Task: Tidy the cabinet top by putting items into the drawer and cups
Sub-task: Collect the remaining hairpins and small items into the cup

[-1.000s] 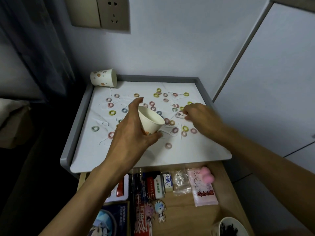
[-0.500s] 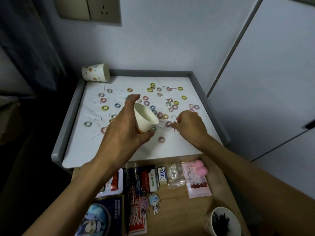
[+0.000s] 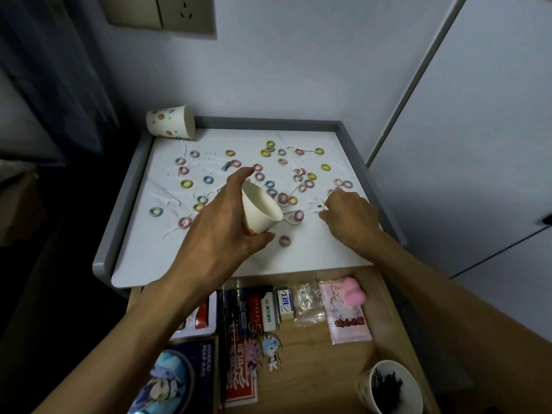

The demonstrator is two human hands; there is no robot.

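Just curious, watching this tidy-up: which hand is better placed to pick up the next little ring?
Right, probably. The right hand is down at the cabinet top among the rings, while the left hand grips the paper cup.

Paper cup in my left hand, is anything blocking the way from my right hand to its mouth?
Nothing visible does. The paper cup, gripped by the left hand, tilts its mouth toward the right hand, fingertips down on the cabinet top. Only flat rings lie between.
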